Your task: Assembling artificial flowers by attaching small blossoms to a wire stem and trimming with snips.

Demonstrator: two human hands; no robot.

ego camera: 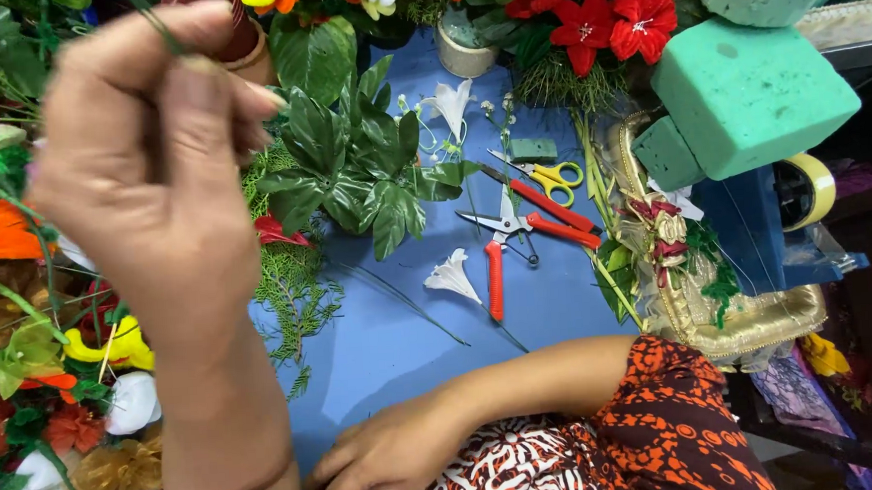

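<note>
The left hand (153, 160) is raised close to the camera, its fingers pinched shut on a thin green stem (161, 29) that rises above the fingertips. The right hand (392, 456) lies low at the near edge of the blue table (392, 347), fingers loosely curled against patterned fabric; whether it grips anything cannot be told.

Hazards:
- The stem is slender and held only at the fingertips. A slack pinch would likely let it slip or bend.
- The raised left hand blocks much of the view; anything directly behind it cannot be checked.
- Red-handled pruners (501, 247) lie open on the table, beyond the right hand. Yellow-handled scissors (550, 181) lie just past them. A blind reach forward risks contact with the blades.
- A loose white lily bloom (453, 277) lies just beside the pruners and could be crushed or swept aside.

Clearance:
- Open table lies between the right hand and the pruners.
- Left of the left hand, artificial flowers (21, 297) crowd the edge.
- Green foam blocks (751, 94) and a gold tray (748, 323) close the far right.
</note>
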